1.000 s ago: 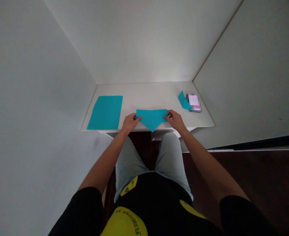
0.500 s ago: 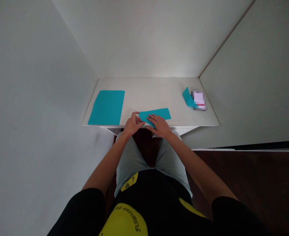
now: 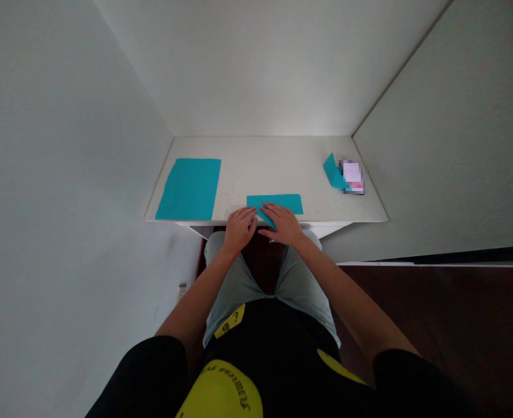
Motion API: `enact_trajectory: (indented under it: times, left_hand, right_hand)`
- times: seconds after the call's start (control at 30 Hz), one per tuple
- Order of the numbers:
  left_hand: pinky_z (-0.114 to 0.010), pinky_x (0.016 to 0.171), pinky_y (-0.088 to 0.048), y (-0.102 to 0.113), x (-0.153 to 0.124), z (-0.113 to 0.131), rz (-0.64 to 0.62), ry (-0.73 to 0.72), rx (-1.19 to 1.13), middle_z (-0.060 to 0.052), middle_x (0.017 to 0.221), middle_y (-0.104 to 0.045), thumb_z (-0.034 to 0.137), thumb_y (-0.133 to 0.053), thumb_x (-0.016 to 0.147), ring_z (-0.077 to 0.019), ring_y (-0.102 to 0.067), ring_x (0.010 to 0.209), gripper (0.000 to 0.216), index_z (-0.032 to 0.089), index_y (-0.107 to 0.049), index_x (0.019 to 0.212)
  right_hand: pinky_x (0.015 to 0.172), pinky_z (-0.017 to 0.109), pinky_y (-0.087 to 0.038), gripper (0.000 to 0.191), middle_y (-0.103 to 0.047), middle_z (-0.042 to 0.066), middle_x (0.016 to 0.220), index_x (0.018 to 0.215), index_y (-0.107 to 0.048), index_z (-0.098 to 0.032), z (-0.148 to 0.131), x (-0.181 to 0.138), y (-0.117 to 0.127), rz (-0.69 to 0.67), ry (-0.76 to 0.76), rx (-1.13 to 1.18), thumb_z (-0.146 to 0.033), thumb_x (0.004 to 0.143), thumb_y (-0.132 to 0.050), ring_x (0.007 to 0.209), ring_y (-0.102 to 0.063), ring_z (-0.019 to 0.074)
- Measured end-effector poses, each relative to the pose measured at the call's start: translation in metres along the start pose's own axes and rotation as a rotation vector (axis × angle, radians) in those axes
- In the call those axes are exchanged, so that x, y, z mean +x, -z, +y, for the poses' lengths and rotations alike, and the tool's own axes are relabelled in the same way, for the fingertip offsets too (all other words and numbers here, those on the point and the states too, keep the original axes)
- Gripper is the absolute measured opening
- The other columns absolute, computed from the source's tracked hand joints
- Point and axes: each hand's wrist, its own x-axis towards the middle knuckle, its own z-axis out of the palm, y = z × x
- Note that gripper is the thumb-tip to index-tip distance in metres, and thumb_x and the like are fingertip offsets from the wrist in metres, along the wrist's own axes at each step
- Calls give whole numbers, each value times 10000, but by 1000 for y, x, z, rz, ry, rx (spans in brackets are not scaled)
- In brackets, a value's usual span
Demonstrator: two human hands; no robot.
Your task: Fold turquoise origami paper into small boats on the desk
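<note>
A narrow strip of teal paper [image 3: 282,201], apparently folded, lies along the front edge of the white table, with a pointed flap [image 3: 266,219] angling down toward that edge. My right hand [image 3: 282,223] rests on the strip, its fingers stretched over the paper and the thumb pointing left. At the strip's left end, my left hand [image 3: 239,228] lies palm down with its fingers extended and the fingertips by the paper's corner. Neither hand is closed around anything. Part of the paper is hidden under the right fingers.
To the left on the white table [image 3: 234,151] lies a larger teal sheet [image 3: 189,188]. Toward the right end are a bent piece of teal paper [image 3: 332,171] and a blurred-out rectangular object [image 3: 352,174]. Walls border the table behind and at both sides.
My left hand has gone from pinching at the strip's left end to lying flatter, fingers extended. The strip has turned slightly and now lies straighter along the edge. My right hand stays on it.
</note>
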Motion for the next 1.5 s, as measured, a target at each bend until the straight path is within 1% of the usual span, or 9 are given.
enact_trajectory:
  times: [0.3, 0.53, 0.73, 0.87, 1.1, 1.27, 1.4, 1.47, 1.5]
  left_hand:
    - [-606, 1331, -222, -5, 18, 3, -19, 76, 99, -124, 1687, -488, 467, -547, 1048, -367, -396, 1601, 567, 212, -586, 1553]
    - [-645, 1322, -184, -3, 40, -10, -74, 108, 104, -97, 1720, -447, 521, -578, 1022, -383, -311, 1637, 596, 274, -564, 1564]
    - [-624, 1327, -158, -6, 38, -13, -59, 96, 147, -99, 1730, -430, 551, -570, 1023, -373, -289, 1645, 646, 268, -513, 1600]
    - [-615, 1326, -157, -5, 38, -13, -76, 99, 163, -103, 1734, -425, 582, -579, 1010, -376, -284, 1647, 667, 263, -513, 1592]
    - [-583, 1316, -192, -3, 37, -10, -43, 100, 185, -155, 1699, -466, 538, -568, 1032, -360, -333, 1622, 587, 216, -562, 1523]
    - [-532, 1218, -354, 5, 43, -17, 18, 136, 150, -137, 1476, -661, 406, -470, 1095, -328, -553, 1415, 341, 244, -711, 1273]
    - [-487, 1074, -468, 21, 61, -30, -82, 149, 93, -112, 1190, -730, 377, -667, 1004, -328, -650, 1189, 178, 241, -782, 994]
    - [-438, 1011, -508, 29, 72, -38, -186, 139, 34, -79, 1151, -716, 329, -780, 920, -279, -690, 1054, 149, 246, -789, 1044]
    - [-414, 973, -527, 31, 76, -41, -225, 146, 2, -69, 1184, -701, 311, -824, 879, -244, -700, 971, 265, 248, -780, 1132]
  right_hand:
    - [1260, 521, -396, 987, -441, 153, 1711, 1705, -359, -223, 8, -7, 10, -63, 117, 116, -670, 916, -750, 1549, -473, 345]
    - [1202, 538, -455, 586, -618, 115, 1576, 1506, -627, -269, 60, -36, 35, 13, 20, 94, -465, 964, -734, 1442, -592, 342]
    - [1106, 481, -499, 231, -753, 75, 1389, 1195, -778, -298, 68, -34, 39, 65, 15, 119, -380, 1036, -632, 1300, -689, 283]
    - [1041, 462, -495, 210, -770, 87, 1303, 1051, -772, -267, 63, -23, 39, 88, -43, 143, -409, 1049, -617, 1193, -699, 280]
    - [1010, 544, -483, 221, -671, 140, 1308, 1070, -765, -244, 69, -10, 31, 120, -226, 73, -419, 1006, -647, 1202, -596, 366]
    - [996, 555, -530, 399, -646, 163, 1310, 1274, -732, -250, 98, 6, 31, 117, -327, 75, -448, 929, -757, 1175, -613, 386]
    - [1041, 521, -534, 511, -661, 164, 1259, 1303, -723, -213, 123, 28, 47, -58, -233, 88, -390, 845, -863, 1145, -641, 351]
    - [1038, 506, -534, 497, -673, 158, 1235, 1249, -745, -211, 130, 40, 58, -161, -165, 81, -368, 805, -902, 1133, -647, 345]
    - [1026, 503, -537, 477, -677, 157, 1231, 1208, -759, -217, 131, 45, 63, -204, -144, 71, -371, 785, -918, 1133, -646, 349]
